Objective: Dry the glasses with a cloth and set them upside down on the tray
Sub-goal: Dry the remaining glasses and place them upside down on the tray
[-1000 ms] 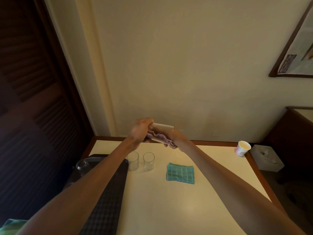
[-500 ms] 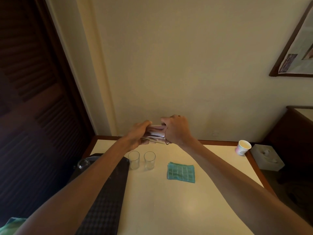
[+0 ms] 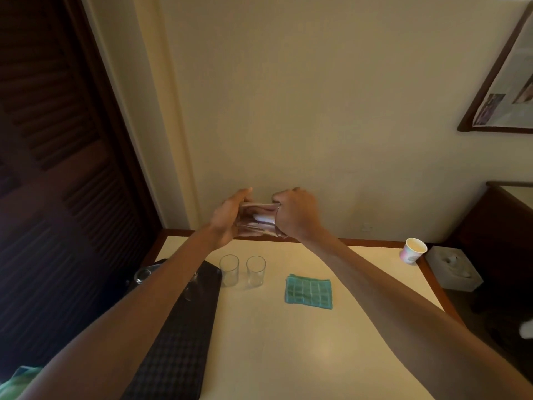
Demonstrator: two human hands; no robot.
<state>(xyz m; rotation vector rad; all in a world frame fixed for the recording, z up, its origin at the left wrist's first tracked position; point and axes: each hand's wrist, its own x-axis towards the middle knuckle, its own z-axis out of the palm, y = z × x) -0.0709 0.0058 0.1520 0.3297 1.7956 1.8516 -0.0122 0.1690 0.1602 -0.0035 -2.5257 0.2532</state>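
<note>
Presently we hold one glass (image 3: pixel 256 220) on its side in the air, above the far edge of the table (image 3: pixel 288 356) and well clear of its surface. Our left hand (image 3: pixel 227 217) grips the base end, fingers and thumb curled round it. Our right hand (image 3: pixel 297 217) is closed at the mouth end, knuckles toward us. A pale cloth (image 3: pixel 264 218) shows through the wall of the glass, reaching to those curled fingers. We cannot see the fingertips themselves.

Below the hands, a left tumbler (image 3: pixel 229 269) and a right tumbler (image 3: pixel 255 270) stand upright on the table, side by side and apart. The left one is just beside the dark tray (image 3: pixel 178 356). The tray lies along the table's left side, partly under our left forearm. A further glass (image 3: pixel 142 276) sits at the tray's far corner. We cannot tell which way up it stands.

A folded teal cloth (image 3: pixel 308 291) lies flat on the table, to the right of the tumblers. A paper cup (image 3: pixel 413 250) stands upright at the table's far right corner. A framed picture (image 3: pixel 507 82) hangs on the wall at upper right.
</note>
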